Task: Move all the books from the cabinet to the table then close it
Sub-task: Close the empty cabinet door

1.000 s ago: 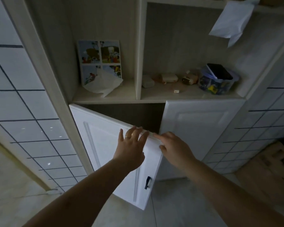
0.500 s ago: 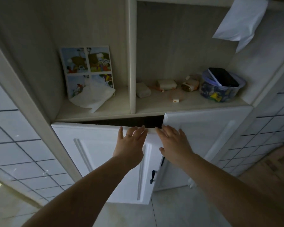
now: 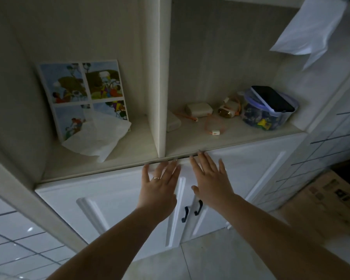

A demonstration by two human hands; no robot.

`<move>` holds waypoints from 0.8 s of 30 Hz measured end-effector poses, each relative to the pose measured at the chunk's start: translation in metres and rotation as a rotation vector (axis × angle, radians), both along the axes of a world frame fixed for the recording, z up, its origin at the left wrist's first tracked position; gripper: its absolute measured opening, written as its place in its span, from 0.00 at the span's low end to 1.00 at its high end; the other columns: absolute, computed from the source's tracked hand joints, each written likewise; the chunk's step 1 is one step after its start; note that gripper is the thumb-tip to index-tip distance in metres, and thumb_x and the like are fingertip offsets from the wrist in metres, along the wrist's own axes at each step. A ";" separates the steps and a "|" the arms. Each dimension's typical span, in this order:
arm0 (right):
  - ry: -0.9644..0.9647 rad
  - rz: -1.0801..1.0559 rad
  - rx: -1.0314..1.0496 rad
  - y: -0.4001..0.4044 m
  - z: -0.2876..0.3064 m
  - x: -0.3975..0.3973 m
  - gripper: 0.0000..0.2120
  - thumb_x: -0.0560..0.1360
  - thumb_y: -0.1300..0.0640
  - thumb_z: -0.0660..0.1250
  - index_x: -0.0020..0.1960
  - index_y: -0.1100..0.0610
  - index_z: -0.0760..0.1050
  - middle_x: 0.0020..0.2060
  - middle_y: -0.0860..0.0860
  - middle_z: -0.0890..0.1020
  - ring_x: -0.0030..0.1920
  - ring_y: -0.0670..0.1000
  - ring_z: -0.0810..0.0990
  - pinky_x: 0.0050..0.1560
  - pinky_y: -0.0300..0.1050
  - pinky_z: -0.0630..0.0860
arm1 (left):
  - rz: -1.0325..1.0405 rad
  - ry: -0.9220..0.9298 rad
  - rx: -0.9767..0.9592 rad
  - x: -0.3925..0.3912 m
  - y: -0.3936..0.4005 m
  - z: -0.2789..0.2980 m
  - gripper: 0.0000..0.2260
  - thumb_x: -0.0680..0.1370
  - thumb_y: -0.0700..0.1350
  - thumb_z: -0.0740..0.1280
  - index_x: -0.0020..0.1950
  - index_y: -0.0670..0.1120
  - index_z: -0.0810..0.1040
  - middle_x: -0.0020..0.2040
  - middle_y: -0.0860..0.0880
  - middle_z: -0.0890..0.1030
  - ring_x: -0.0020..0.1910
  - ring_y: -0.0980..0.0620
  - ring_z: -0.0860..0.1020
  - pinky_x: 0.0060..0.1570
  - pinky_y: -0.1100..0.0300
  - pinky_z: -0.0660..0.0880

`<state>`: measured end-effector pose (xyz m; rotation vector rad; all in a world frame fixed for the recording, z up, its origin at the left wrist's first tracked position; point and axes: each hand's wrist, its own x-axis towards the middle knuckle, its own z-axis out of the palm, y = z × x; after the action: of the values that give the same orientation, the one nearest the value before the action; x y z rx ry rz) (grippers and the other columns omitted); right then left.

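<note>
While pressing: my left hand [image 3: 159,190] and right hand [image 3: 211,182] lie flat, fingers spread, holding nothing.
Doors: white panelled cabinet doors [image 3: 113,201] seemingly shut flush.

White panelled cabinet doors [image 3: 113,201], black handles [image 3: 198,207]; four-panel multicoloured picture board [image 3: 83,96]; pale wood-grain shelf [image 3: 117,158]; orange cord [image 3: 210,126].

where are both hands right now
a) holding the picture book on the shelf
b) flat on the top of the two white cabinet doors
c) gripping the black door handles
b, the left hand and right hand lie open-fingered against the upper part of the left cabinet door and the right cabinet door, above the black handles.
</note>
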<state>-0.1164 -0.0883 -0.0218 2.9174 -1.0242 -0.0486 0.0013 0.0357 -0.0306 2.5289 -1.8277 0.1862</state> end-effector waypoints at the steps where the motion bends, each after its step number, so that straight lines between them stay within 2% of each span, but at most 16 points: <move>1: 0.005 -0.005 -0.002 -0.001 0.000 0.002 0.39 0.77 0.44 0.58 0.76 0.51 0.34 0.77 0.54 0.38 0.77 0.54 0.37 0.74 0.58 0.38 | -0.008 -0.009 0.003 0.002 -0.002 -0.002 0.33 0.80 0.56 0.54 0.77 0.50 0.38 0.79 0.50 0.38 0.78 0.47 0.40 0.70 0.38 0.33; 7: 0.006 -0.025 -0.002 -0.004 -0.001 0.010 0.40 0.77 0.43 0.58 0.76 0.50 0.34 0.77 0.54 0.38 0.77 0.54 0.38 0.73 0.59 0.38 | -0.032 -0.044 0.012 0.010 -0.007 -0.009 0.34 0.79 0.57 0.54 0.77 0.48 0.38 0.79 0.48 0.38 0.77 0.45 0.38 0.66 0.34 0.29; 8: 0.013 -0.029 -0.003 -0.004 -0.001 0.010 0.40 0.77 0.43 0.58 0.76 0.50 0.34 0.77 0.54 0.37 0.77 0.54 0.38 0.73 0.60 0.38 | -0.041 -0.039 0.016 0.011 -0.008 -0.011 0.35 0.78 0.57 0.55 0.78 0.48 0.40 0.79 0.47 0.40 0.77 0.44 0.40 0.66 0.34 0.29; 11: 0.028 -0.032 -0.007 -0.005 -0.002 0.010 0.40 0.77 0.42 0.57 0.76 0.50 0.33 0.77 0.54 0.36 0.77 0.54 0.37 0.73 0.60 0.39 | -0.045 -0.018 0.017 0.012 -0.009 -0.011 0.37 0.72 0.59 0.65 0.77 0.48 0.55 0.79 0.46 0.53 0.77 0.42 0.53 0.68 0.33 0.37; 12: 0.030 -0.032 -0.005 -0.004 -0.002 0.010 0.40 0.77 0.42 0.58 0.76 0.50 0.33 0.76 0.54 0.36 0.77 0.54 0.37 0.73 0.61 0.39 | -0.056 -0.026 0.013 0.013 -0.009 -0.010 0.37 0.72 0.59 0.65 0.77 0.49 0.55 0.78 0.46 0.50 0.77 0.41 0.53 0.68 0.33 0.36; 14: 0.031 -0.039 0.011 -0.004 -0.001 0.011 0.41 0.77 0.42 0.58 0.76 0.50 0.33 0.76 0.53 0.35 0.77 0.54 0.36 0.73 0.61 0.39 | -0.075 -0.055 0.031 0.013 -0.009 -0.012 0.36 0.77 0.58 0.58 0.78 0.49 0.43 0.75 0.48 0.35 0.78 0.42 0.42 0.65 0.33 0.29; 15: 0.032 -0.043 0.024 -0.004 -0.001 0.010 0.41 0.77 0.43 0.58 0.76 0.50 0.33 0.76 0.53 0.35 0.77 0.54 0.36 0.73 0.62 0.40 | -0.070 -0.056 0.054 0.013 -0.009 -0.011 0.35 0.78 0.58 0.55 0.77 0.50 0.38 0.75 0.48 0.31 0.77 0.42 0.38 0.64 0.33 0.27; 18: -0.009 -0.053 0.082 -0.005 0.001 0.011 0.40 0.77 0.45 0.60 0.76 0.49 0.35 0.77 0.52 0.36 0.77 0.53 0.36 0.74 0.61 0.44 | -0.063 -0.087 0.071 0.012 -0.009 -0.009 0.34 0.79 0.59 0.53 0.77 0.51 0.36 0.76 0.47 0.31 0.77 0.43 0.36 0.66 0.33 0.30; 24: -0.201 -0.078 0.183 0.002 0.006 0.009 0.35 0.77 0.49 0.62 0.77 0.50 0.47 0.78 0.51 0.46 0.77 0.51 0.43 0.74 0.59 0.49 | -0.043 -0.007 0.044 0.009 -0.007 0.001 0.34 0.78 0.61 0.54 0.77 0.53 0.40 0.79 0.48 0.40 0.78 0.46 0.39 0.69 0.35 0.34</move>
<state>-0.1076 -0.0861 -0.0155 3.0954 -1.2243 0.1602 0.0103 0.0285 -0.0296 2.5180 -1.9083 0.1563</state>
